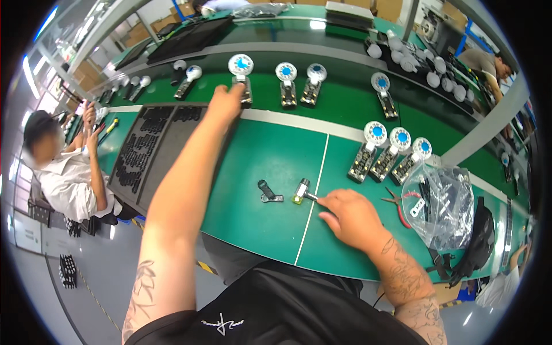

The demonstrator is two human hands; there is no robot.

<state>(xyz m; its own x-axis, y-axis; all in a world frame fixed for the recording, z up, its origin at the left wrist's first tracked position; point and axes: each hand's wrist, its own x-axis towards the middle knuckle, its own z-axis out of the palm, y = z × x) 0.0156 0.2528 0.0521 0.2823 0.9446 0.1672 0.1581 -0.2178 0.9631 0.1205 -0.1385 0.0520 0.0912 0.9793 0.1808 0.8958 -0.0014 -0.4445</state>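
Observation:
My left hand (225, 103) is stretched out to the green belt, its fingers closed around the lower body of a partly assembled device (241, 64). That device has a round white head with a blue centre and an exposed circuit-board body. On the green table, my right hand (352, 219) rests with thumb and index finger apart. Its index fingertip meets the thin dark rod of a small silver cylindrical part (302, 188) with a yellow-green end. Left of that lies a small black hinged piece (269, 192). Part of the device is hidden behind my left fingers.
Similar devices (286, 80) stand along the belt, and three more (376, 152) lie at the table's right. Red-handled pliers (401, 208) lie beside a clear plastic bag (440, 207) and a black pouch (477, 241). A dark tray (172, 138) of black parts is left; co-workers sit on both sides.

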